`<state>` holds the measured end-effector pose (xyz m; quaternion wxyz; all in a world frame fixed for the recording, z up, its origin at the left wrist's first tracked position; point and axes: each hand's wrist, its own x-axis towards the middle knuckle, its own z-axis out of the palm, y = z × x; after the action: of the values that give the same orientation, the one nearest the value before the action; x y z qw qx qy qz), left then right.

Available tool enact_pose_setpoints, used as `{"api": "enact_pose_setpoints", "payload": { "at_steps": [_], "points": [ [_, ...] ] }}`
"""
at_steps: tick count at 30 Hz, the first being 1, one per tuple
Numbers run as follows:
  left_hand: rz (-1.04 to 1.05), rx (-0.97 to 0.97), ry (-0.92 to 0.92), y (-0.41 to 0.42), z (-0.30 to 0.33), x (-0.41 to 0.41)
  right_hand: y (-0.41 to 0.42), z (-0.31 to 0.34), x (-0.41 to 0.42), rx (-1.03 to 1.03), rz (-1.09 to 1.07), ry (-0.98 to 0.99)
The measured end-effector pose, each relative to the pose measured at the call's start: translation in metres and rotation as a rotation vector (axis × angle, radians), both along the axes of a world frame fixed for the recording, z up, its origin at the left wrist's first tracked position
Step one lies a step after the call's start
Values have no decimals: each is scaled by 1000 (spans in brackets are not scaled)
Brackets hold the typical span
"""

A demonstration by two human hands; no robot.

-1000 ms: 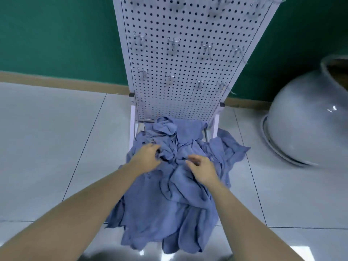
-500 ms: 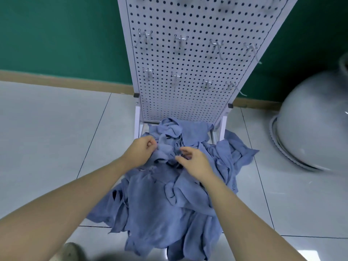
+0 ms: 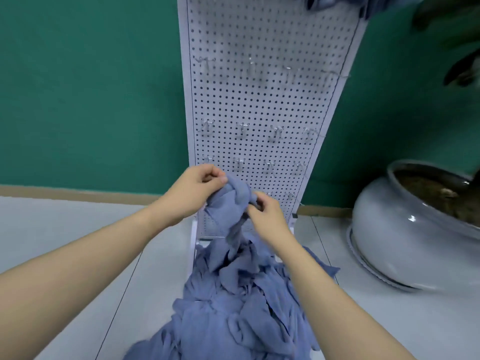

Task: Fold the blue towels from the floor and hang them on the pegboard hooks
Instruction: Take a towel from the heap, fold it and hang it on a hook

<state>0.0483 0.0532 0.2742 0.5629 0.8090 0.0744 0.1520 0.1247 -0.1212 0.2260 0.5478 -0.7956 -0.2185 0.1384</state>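
Both hands are up in front of the lower part of the pegboard (image 3: pixel 259 105), working on the same blue towel (image 3: pixel 235 201). The left hand (image 3: pixel 193 193) has its fingers curled in tight, thumb pressed against the top of the bunched cloth, pinching it at about 10 o'clock of the bundle. The right hand (image 3: pixel 267 216) sits at the bundle's 4 o'clock, fingers bent and nipping a fold of the same towel. Neither hand is spread at all; both are closed narrowly on fabric.

The floor (image 3: pixel 65 250) is pale grey tile with dark grout lines, and a tan skirting strip runs along the foot of a deep green wall (image 3: pixel 91 87). At 3 o'clock from the hands stands a big round grey plant pot (image 3: pixel 394 237) on a matching saucer, soil showing in its mouth; blurred dark leaves hang above it at 1 o'clock.

The white pegboard leans back against the wall, dotted with holes and carrying several rows of small metal hooks (image 3: pixel 241 129). At its very top edge some blue cloth (image 3: pixel 335 2) shows, cut off by the frame.

The lifted towel is crumpled into a knot between the hands, its tail trailing down into the heap of blue towels (image 3: pixel 233 307) on the floor at 6 o'clock, right at the pegboard's feet. The heap is rumpled and unfolded, with edges spilling toward the near side.
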Motion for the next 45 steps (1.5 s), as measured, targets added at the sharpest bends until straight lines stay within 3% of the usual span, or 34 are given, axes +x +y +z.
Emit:
{"api": "enact_pose_setpoints", "payload": {
  "at_steps": [3,8,13,15,20,27,33,45],
  "points": [
    [-62,-22,-65,-14,35,-14,-7,60,-4,132,-47,-80],
    [-134,295,70,-50,43,-28,-16,141,-12,311,-197,-155],
    [-56,156,-50,-67,65,-33,-30,173,-30,324,-181,-61],
    [-59,76,-73,-69,78,-39,-45,168,-39,273,-79,-11],
    [-97,-170,-93,-76,106,-49,-80,127,-68,-100,164,-47],
    [-126,-283,86,-82,95,-70,-87,108,-82,82,115,-16],
    [-173,-373,289,-88,36,-106,-74,95,-89,179,97,-38],
    [196,-283,150,-79,-8,-106,-74,74,-82,135,208,255]
  ]
}}
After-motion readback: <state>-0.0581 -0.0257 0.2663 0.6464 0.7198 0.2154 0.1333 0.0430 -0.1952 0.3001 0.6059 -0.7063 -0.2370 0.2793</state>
